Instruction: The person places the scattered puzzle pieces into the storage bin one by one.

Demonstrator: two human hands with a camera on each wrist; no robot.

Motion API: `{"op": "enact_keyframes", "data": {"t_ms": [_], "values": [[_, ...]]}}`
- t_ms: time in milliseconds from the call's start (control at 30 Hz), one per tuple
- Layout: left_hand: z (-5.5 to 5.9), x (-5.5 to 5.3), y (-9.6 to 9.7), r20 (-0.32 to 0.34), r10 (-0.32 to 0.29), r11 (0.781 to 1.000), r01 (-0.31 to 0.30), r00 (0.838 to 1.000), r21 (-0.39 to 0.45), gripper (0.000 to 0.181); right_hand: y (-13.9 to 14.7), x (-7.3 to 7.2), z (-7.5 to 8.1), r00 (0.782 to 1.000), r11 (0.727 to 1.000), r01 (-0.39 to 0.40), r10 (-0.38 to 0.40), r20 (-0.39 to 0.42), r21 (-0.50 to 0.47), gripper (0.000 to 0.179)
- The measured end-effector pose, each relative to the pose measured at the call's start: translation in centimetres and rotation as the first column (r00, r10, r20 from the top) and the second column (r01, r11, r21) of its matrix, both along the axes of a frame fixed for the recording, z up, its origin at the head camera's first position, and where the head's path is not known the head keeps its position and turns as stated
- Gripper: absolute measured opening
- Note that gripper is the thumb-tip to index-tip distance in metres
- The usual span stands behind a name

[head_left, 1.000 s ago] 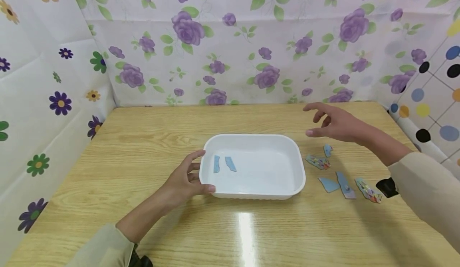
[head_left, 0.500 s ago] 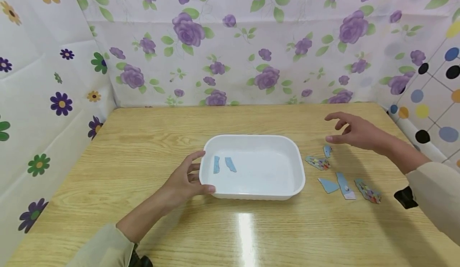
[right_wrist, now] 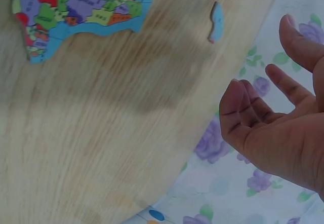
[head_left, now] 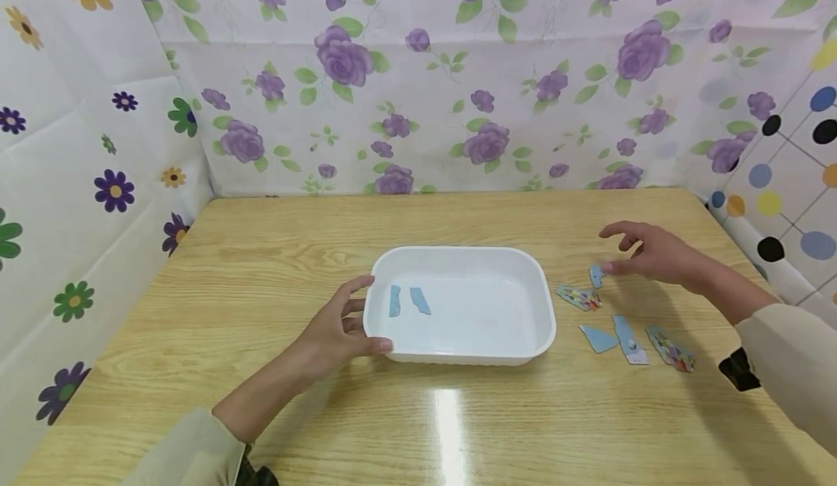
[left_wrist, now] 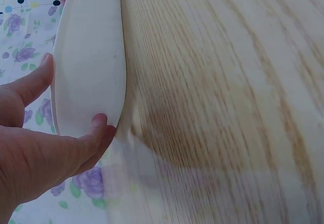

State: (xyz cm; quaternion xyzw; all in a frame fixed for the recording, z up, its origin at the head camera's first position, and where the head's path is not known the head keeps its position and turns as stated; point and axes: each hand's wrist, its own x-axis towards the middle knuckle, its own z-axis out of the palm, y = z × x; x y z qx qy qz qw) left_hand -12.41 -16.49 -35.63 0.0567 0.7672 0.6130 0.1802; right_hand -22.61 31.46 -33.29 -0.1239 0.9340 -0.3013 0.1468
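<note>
At the left end of the white plastic tray (head_left: 458,359), my left hand (head_left: 330,324) grips the wall, thumb at the front corner and fingers along the side. Two light-blue puzzle pieces, one straight (head_left: 394,301) and one slanted (head_left: 420,301), lie inside the tray. My right hand (head_left: 657,257) hovers to the right of it with nothing held, fingers bent and thumb apart. The thumb tip overlaps a small blue puzzle piece (head_left: 595,277) in the head view. Beside that lies a colourful map puzzle piece (head_left: 579,298). In the right wrist view the fingers are spread over the table.
Nearer on the wooden table (head_left: 275,246) lie a blue triangular piece (head_left: 598,338), a blue strip (head_left: 629,341) and another multicoloured map piece (head_left: 670,349). A purple-flowered sheet (head_left: 418,94) hangs behind the table, and a dotted sheet (head_left: 778,203) on the right.
My right hand has moved right and then lower, to beside the small blue puzzle piece. My left hand and the tray stay in place.
</note>
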Motion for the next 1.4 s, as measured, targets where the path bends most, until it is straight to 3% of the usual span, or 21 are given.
{"op": "enact_keyframes", "data": {"t_ms": [433, 700, 1400], "values": [[0.0, 0.0, -0.1, -0.002, -0.001, 1.0, 0.002, 1.0, 0.009, 0.101, 0.6, -0.3, -2.7, 1.0, 1.0, -0.003, 0.004, 0.016, -0.028, 0.059], [0.0, 0.0, -0.1, -0.004, 0.0, 1.0, 0.0, 1.0, 0.009, 0.101, 0.4, -0.3, -3.3, 1.0, 1.0, 0.021, -0.021, 0.015, -0.022, 0.059], [0.1, 0.0, 0.0, -0.001, -0.001, 1.0, 0.001, 1.0, 0.0, 0.102, 0.5, 0.2, -5.6, 0.99, 0.997, 0.06, -0.065, -0.124, -0.039, 0.05]]}}
